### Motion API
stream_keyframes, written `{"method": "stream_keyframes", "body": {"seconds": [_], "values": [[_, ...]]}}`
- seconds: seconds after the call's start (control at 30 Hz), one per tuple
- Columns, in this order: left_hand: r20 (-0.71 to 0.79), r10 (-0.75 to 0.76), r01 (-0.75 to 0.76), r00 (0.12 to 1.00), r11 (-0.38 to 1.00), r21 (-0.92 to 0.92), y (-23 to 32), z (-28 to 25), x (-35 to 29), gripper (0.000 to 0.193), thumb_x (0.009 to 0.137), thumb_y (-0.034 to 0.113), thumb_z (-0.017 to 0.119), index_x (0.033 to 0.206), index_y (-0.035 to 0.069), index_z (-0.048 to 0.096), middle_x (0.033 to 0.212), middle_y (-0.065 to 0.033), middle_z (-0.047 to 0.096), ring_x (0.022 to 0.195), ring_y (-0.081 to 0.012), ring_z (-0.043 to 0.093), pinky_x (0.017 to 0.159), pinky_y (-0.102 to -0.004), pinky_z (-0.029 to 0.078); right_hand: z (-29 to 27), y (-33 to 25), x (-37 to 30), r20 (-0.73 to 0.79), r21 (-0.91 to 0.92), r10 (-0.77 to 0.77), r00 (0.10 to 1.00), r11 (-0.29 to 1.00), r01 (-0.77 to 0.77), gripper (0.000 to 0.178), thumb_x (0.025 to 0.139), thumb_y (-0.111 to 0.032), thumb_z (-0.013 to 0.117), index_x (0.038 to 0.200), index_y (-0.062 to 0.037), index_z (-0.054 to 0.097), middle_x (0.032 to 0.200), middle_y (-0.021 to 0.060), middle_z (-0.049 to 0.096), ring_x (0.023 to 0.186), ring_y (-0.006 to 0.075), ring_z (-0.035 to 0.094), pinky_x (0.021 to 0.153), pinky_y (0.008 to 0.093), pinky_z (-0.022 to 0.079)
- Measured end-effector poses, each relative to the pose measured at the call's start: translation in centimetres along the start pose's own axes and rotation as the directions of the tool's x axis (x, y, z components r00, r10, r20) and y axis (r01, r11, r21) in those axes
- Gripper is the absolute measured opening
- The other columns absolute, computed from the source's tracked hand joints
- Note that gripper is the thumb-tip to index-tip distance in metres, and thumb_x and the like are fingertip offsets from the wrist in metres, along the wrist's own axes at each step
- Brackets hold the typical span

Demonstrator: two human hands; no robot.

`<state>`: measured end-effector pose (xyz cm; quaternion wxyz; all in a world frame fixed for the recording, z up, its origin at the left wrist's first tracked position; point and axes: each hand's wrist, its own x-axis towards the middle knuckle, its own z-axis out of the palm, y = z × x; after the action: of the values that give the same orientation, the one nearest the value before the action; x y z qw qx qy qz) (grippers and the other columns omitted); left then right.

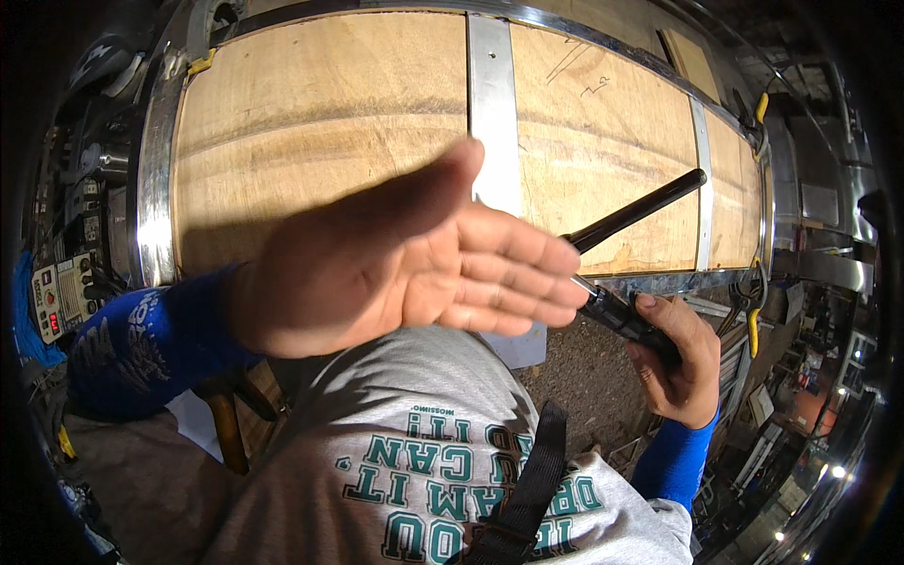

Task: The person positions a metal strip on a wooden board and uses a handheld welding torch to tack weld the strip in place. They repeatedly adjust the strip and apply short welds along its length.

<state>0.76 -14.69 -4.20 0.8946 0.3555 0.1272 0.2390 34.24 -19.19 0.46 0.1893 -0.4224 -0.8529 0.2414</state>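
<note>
My left hand (414, 259) is raised in the middle, fingers stretched out and thumb apart, with nothing in it. It looks slightly blurred, and its fingertips overlap the metal shaft of a tool; touching or apart, I cannot tell. Around the tool's black grip (621, 318) are the fingers of my right hand (680, 353), at the lower right. A dark round bar (645, 205) slants up and right from behind my left fingertips, over the wooden panel (320, 122). Whether bar and grip are one piece is hidden.
Metal strips (492, 104) cross the panel, and a shiny metal frame (158, 207) borders it. Yellow-handled clamps (753, 330) hang at the right edge. A machine with a control panel (61, 299) stands at far left. A black strap (537, 471) lies across my grey shirt.
</note>
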Motion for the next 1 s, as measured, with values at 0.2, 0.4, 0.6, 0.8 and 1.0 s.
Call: {"method": "stream_keyframes", "body": {"seconds": [0.2, 0.4, 0.6, 0.8, 1.0], "values": [[-0.040, -0.167, 0.167, 0.985, 0.986, -0.006, -0.6, 1.0, 0.4, 0.116, 0.097, 0.085, 0.005, 0.157, -0.009, 0.038, 0.156, -0.0328, 0.046, 0.148, -0.0414, 0.046, 0.125, -0.0518, 0.034, -0.2, 0.0, 0.2, 0.058, -0.016, 0.035, 0.998, 0.999, -0.034, 0.057, 0.075, 0.011, 0.077, 0.129, -0.0065, 0.069, 0.085, 0.0136, 0.066, 0.067, 0.0288, 0.064, 0.059, 0.0381, 0.050], [-0.019, -0.092, 0.092, 0.996, 0.995, -0.026, 0.4, 0.9, 0.3, 0.119, 0.096, 0.087, 0.007, 0.157, -0.011, 0.034, 0.158, -0.0340, 0.043, 0.150, -0.0427, 0.042, 0.126, -0.0524, 0.031, -0.1, 0.0, 0.0, 0.005, -0.012, 0.009, 1.000, 1.000, -0.009, 0.060, 0.077, 0.010, 0.077, 0.133, -0.0075, 0.068, 0.085, 0.0131, 0.065, 0.065, 0.0282, 0.062, 0.058, 0.0365, 0.048], [0.065, 0.182, -0.176, 0.981, 0.981, -0.081, 2.9, -0.2, 0.3, 0.119, 0.098, 0.084, 0.005, 0.158, -0.017, 0.024, 0.156, -0.0431, 0.038, 0.150, -0.0519, 0.038, 0.126, -0.0556, 0.030, 0.2, 0.4, -0.3, -0.048, 0.026, 0.001, 0.999, 1.000, 0.000, 0.061, 0.076, 0.011, 0.077, 0.134, -0.0062, 0.066, 0.085, 0.0134, 0.065, 0.067, 0.0290, 0.062, 0.060, 0.0366, 0.048], [0.121, 0.130, -0.120, 0.984, 0.989, -0.090, 0.7, -1.3, 0.1, 0.124, 0.093, 0.088, 0.002, 0.158, -0.014, 0.028, 0.157, -0.0386, 0.041, 0.150, -0.0488, 0.040, 0.126, -0.0552, 0.031, 0.1, 0.6, 0.1, 0.023, 0.013, -0.015, 1.000, 1.000, 0.015, 0.061, 0.075, 0.012, 0.077, 0.133, -0.0050, 0.067, 0.084, 0.0132, 0.064, 0.066, 0.0286, 0.061, 0.060, 0.0379, 0.048], [-0.030, -0.208, 0.209, 0.978, 0.977, 0.044, -0.5, 1.1, 0.1, 0.118, 0.095, 0.086, 0.001, 0.158, -0.007, 0.037, 0.156, -0.0322, 0.047, 0.149, -0.0411, 0.045, 0.126, -0.0527, 0.033, -0.1, 0.3, 0.1, 0.049, 0.024, -0.001, 0.999, 1.000, -0.001, 0.060, 0.075, 0.012, 0.077, 0.132, -0.0049, 0.067, 0.083, 0.0127, 0.064, 0.068, 0.0285, 0.062, 0.060, 0.0366, 0.049]]}}
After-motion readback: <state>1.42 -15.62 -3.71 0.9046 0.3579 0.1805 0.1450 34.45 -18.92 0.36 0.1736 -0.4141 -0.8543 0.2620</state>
